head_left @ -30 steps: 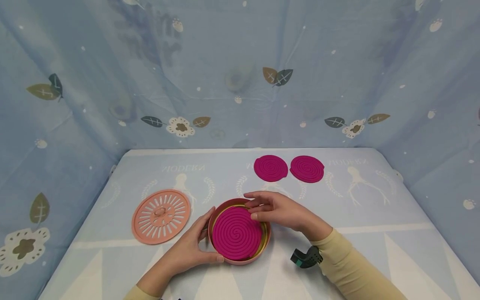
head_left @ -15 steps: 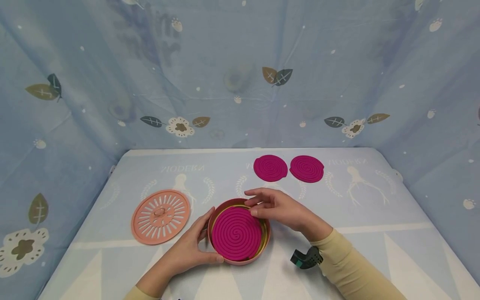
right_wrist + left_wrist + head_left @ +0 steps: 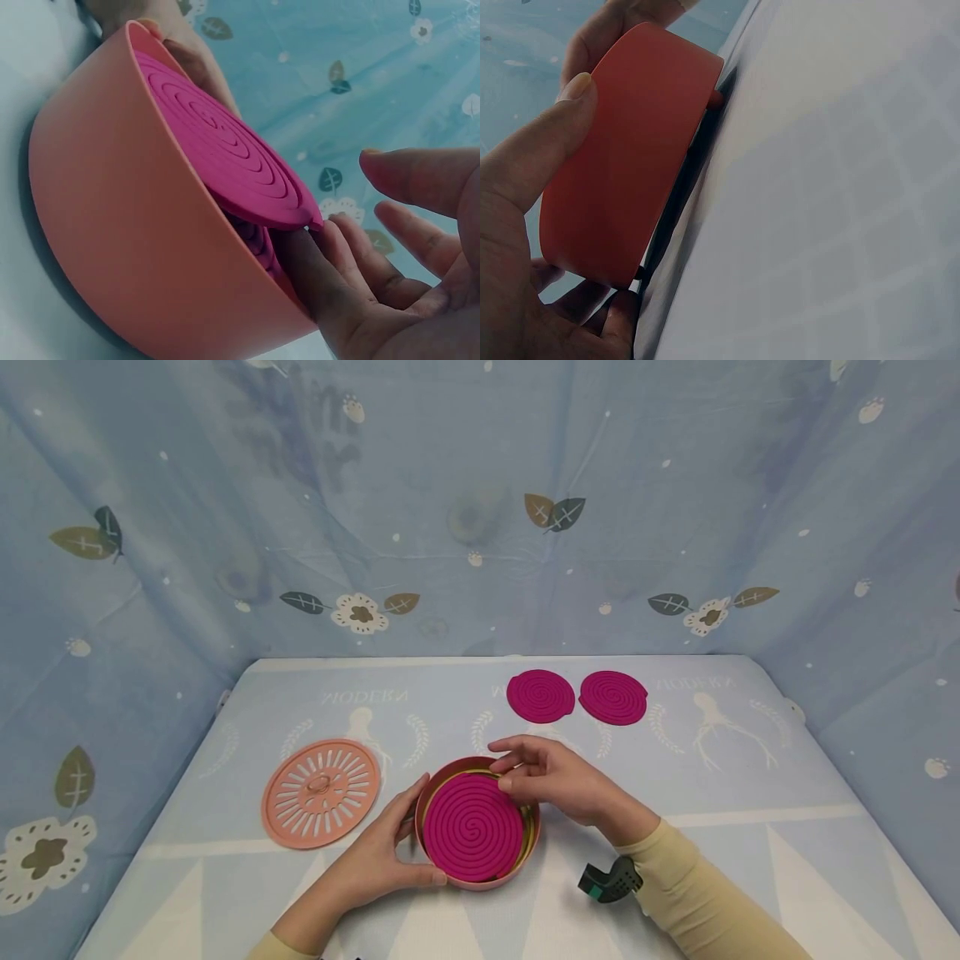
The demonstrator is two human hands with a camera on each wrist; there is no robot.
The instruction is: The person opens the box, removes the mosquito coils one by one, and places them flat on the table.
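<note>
In the head view, my left hand grips a round pink mosquito coil box by its left side, thumb at the near rim. The left wrist view shows the thumb and fingers spread round the box wall. A magenta mosquito coil leans inside the box over a gold-coloured lining. Part of another coil shows beneath it in the right wrist view. My right hand is at the box's far right rim. Its lower fingers touch the coil's lifted edge, their tips partly hidden, while the thumb stands apart.
A slotted pink lid lies left of the box. Two more magenta coils, one on the left and one on the right, lie side by side at the back. A patterned blue curtain rises behind the table.
My right hand and wrist have shifted very slightly left. The left hand, box, coils and lid keep their places.
</note>
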